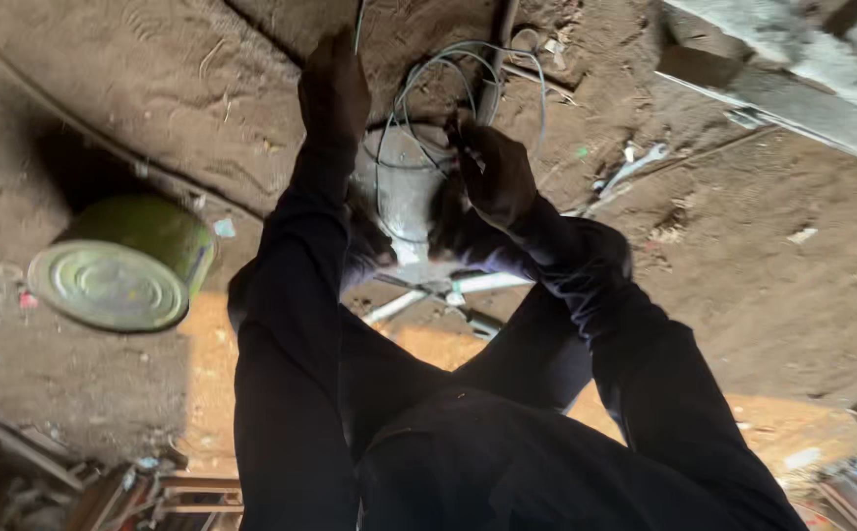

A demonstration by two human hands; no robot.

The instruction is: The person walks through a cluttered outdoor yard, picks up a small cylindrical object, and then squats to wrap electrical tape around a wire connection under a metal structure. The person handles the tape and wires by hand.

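From the head camera, looking down past dark-sleeved arms and knees, the left hand (333, 90) reaches farthest forward and looks closed around a thin wire (357, 22) that runs up out of frame; the grip itself is in shadow, so whether it pinches or merely wraps the strand I cannot tell. The right hand (492, 172) sits nearer the body, fingers curled in, seemingly holding part of the grey wire coil (468, 69) whose loops arc just beyond and between both hands. Directly below the hands, between the knees, stands a pale grey metal cylinder (404, 197), and the wire loops lie over it.

To handle this well, I judge that the left hand should keep the strand taut and straight while the right feeds one loop at a time, so the coils do not cross and snag on the cylinder's rim.

For room: left of the left hand, well apart, a green tin can (128, 265) lies on its side on the dirt floor (772, 285), lid end facing the camera. Right of the right hand a spanner (635, 167) lies near, and beyond it a concrete block (792, 88) edges the top right corner. A dark rod (497, 49) lies just beyond the coil. Under the wrists, light metal bars (448, 287) cross close to the cylinder's base. The widest open ground is to the right of the right hand and forward-left of the left hand.
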